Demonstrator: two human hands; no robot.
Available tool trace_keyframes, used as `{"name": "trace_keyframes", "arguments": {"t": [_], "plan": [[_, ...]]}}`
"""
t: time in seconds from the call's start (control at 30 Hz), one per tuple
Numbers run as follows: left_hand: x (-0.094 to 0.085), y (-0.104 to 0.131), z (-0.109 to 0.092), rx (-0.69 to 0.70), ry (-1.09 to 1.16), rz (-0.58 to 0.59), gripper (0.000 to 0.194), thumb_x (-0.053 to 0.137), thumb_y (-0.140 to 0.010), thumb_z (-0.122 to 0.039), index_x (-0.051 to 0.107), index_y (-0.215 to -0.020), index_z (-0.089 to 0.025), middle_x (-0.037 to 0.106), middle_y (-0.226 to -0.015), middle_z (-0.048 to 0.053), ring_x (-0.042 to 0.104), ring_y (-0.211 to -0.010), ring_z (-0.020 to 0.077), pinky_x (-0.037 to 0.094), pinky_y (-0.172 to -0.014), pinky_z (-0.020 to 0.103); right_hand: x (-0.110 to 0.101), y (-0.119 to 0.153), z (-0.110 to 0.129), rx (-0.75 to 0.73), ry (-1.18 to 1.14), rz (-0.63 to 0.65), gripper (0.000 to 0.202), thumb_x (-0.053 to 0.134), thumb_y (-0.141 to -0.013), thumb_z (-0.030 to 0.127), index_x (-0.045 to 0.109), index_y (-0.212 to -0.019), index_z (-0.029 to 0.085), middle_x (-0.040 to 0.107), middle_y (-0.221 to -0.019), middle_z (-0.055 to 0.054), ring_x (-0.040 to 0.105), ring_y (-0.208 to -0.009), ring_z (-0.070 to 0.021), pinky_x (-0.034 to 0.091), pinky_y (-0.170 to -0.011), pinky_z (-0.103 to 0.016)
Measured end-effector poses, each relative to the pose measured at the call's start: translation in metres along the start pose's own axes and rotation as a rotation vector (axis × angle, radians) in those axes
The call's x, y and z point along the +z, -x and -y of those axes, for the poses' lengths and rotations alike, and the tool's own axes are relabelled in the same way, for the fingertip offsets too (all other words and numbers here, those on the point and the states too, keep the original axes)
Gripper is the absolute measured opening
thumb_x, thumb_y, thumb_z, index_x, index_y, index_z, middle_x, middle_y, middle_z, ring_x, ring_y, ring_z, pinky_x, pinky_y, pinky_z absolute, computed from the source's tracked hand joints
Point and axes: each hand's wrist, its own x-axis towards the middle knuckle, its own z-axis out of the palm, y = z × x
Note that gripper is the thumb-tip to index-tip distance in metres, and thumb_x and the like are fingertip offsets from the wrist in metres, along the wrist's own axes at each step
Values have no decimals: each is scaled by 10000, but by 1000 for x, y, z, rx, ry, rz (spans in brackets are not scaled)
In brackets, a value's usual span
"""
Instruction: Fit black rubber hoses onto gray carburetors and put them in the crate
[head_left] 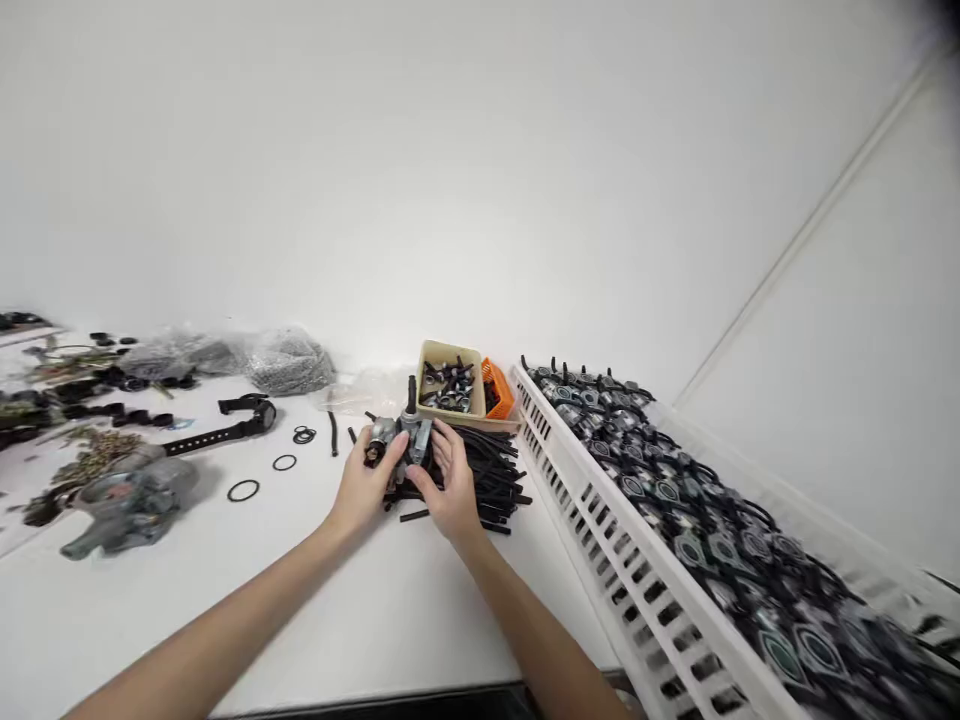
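Observation:
Both hands hold a grey metal carburetor (411,440) just above the table, with a black stub pointing up from its top. My left hand (367,485) is closed around its left side, thumb across the front. On the other side, my right hand (452,488) grips the body between thumb and fingers. The fingers and palms hide part of the carburetor. Under and behind the hands lies a pile of short black rubber hoses (495,475).
A beige tray (482,390) of metal clips and an orange basket (504,400) stand behind. At right, a long white crate (600,515) holds rows of carburetors (667,490). Leftward lie black rings (242,490), a wristwatch (247,425) and plastic bags (289,362) of parts.

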Motion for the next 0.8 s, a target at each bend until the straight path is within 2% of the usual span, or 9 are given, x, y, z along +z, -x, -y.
{"name": "trace_keyframes", "arguments": {"t": [0.17,0.27,0.4,0.53,0.67,0.8], "plan": [[-1,0,1,-11,1,21,467,680,-741,-568,579,-1009,-199,679,-977,47,627,-904,218,505,-751,304,-2,1,2,10,77,-35,542,652,-814,230,470,-1319,163,603,-1307,-145,569,-1237,-243,474,-1044,-368],[-1,0,0,-36,-35,22,452,670,-742,-583,593,-956,-192,672,-892,32,617,-772,186,492,-639,264,-3,3,1,-39,208,-36,512,606,-857,245,467,-1343,160,607,-1301,-144,572,-1232,-243,482,-1038,-363],[-1,1,-2,-98,-29,32,474,670,-722,-611,592,-918,-186,597,-704,-17,522,-565,128,401,-462,209,-5,6,-2,-108,354,-14,486,526,-916,260,438,-1386,176,580,-1340,-134,566,-1240,-242,474,-1051,-378],[0,2,-4,-129,-16,40,489,685,-704,-614,595,-920,-184,578,-679,-24,488,-538,114,375,-432,197,-5,6,-3,-135,444,1,461,475,-937,252,441,-1390,175,577,-1344,-134,566,-1240,-256,475,-1046,-393],[0,3,-4,-124,-5,38,451,714,-700,-578,590,-885,-186,565,-658,-30,483,-540,104,351,-420,179,-5,3,-2,-83,379,-30,407,475,-925,222,497,-1331,191,640,-1242,-119,624,-1154,-236,522,-979,-360],[0,1,-3,-232,126,18,448,746,-661,-576,559,-751,-178,493,-533,-54,413,-447,80,277,-379,172,-8,-1,0,24,239,-56,409,606,-870,291,552,-1263,196,693,-1122,-109,671,-1052,-235,552,-912,-350]]}}
